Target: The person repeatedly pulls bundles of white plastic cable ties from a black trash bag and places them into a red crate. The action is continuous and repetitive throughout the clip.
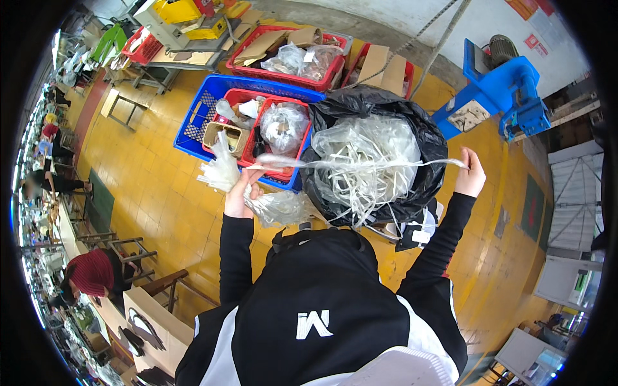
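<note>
Partly hidden behind the left hand (241, 193), a bundle of clear plastic (283, 207) spreads out on both sides of it, so how much of it the fingers hold is hard to make out. That grip is closed on the left end of a thin plastic strip (290, 161), whose whitish stretch near the hand looks blurred. From there the strip points rightward, its long axis running side to side and nearly level. It passes over a red basket (277, 174) inside a blue crate (190, 139), whose right edge the black bag (360, 101) covers, then across that bag's pale heap (367, 145); whether it touches the heap, I cannot tell. Farthest right, the right hand (471, 174) pinches the strip's other end, fingertips partly out of sight.
</note>
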Demonstrator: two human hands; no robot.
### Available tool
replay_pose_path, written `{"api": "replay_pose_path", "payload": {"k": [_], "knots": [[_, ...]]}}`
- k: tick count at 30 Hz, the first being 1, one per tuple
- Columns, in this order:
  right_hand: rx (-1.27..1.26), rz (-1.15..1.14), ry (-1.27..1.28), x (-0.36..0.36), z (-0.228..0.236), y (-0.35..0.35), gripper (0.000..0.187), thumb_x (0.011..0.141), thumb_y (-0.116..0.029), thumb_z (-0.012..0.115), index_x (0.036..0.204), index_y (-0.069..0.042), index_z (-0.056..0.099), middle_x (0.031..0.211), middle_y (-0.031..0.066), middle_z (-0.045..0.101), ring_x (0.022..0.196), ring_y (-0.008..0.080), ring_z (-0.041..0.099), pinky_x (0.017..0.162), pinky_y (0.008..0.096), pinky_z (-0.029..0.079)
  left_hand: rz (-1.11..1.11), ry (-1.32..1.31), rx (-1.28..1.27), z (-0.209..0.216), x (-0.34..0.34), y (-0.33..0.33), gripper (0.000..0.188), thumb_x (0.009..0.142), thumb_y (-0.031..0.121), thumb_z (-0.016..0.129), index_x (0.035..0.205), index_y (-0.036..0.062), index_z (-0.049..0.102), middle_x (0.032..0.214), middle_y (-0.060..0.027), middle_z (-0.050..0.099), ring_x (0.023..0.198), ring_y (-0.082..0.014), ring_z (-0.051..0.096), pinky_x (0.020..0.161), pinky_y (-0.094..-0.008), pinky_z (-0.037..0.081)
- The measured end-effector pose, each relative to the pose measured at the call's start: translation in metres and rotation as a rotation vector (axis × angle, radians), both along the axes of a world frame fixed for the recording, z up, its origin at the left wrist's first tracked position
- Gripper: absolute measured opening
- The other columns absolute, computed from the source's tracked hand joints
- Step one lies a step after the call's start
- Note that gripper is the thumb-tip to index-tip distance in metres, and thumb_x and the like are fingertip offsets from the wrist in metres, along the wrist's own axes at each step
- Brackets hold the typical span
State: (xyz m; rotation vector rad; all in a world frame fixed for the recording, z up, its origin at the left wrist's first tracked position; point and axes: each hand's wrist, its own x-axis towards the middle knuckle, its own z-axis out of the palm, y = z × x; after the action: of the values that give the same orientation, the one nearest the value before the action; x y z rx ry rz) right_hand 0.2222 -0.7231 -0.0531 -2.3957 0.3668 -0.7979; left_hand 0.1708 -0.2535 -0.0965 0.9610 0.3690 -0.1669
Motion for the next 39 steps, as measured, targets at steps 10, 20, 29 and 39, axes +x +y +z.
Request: {"api": "replay_pose_path", "payload": {"k": [10, 20, 29, 39], "knots": [[0.026, 1.043, 0.436, -0.045, 0.01, 0.145, 0.037, 0.074, 0.008, 0.042, 0.106, -0.001, 0.056, 0.08, 0.0155, 0.06, 0.071, 0.0277, 0.06, 0.068, 0.0338, 0.047, 0.026, -0.166, 0.158, -0.004, -0.012, -0.028, 0.041, 0.089, 0.034, 0.05, 0.103, -0.0041, 0.053, 0.057, 0.0024, 0.042, 0.048, -0.0053, 0.035, 0.046, -0.0196, 0.029], [0.291, 1.113, 0.591, -0.016, 0.05, 0.211, 0.017, 0.081, -0.016, 0.059, 0.079, -0.001, 0.066, 0.052, 0.0047, 0.056, 0.044, 0.0093, 0.052, 0.045, 0.0247, 0.04, -0.403, -0.202, 0.046, -0.007, -0.032, -0.075, 0.048, 0.088, 0.038, 0.05, 0.108, -0.0051, 0.052, 0.061, 0.0007, 0.042, 0.049, -0.0044, 0.03, 0.046, -0.0184, 0.027], [1.044, 1.074, 0.607, -0.021, 0.009, 0.22, 0.038, 0.084, -0.009, 0.056, 0.119, 0.0, 0.045, 0.096, 0.0032, 0.056, 0.076, 0.0053, 0.05, 0.063, 0.0178, 0.04, -0.352, -0.158, -0.112, 0.003, -0.037, -0.068, 0.037, 0.09, 0.04, 0.045, 0.075, 0.0059, 0.046, 0.057, 0.0042, 0.028, 0.05, -0.0055, 0.025, 0.045, -0.0196, 0.021], [1.152, 1.082, 0.564, -0.022, 0.021, 0.241, 0.064, 0.084, 0.001, 0.052, 0.138, -0.002, 0.018, 0.091, 0.0032, 0.058, 0.065, 0.0041, 0.047, 0.059, 0.0172, 0.039, -0.352, -0.175, -0.076, 0.004, -0.04, -0.078, 0.025, 0.088, 0.028, 0.053, 0.088, 0.0029, 0.052, 0.061, 0.0011, 0.041, 0.049, -0.0056, 0.032, 0.044, -0.0196, 0.025]]}}
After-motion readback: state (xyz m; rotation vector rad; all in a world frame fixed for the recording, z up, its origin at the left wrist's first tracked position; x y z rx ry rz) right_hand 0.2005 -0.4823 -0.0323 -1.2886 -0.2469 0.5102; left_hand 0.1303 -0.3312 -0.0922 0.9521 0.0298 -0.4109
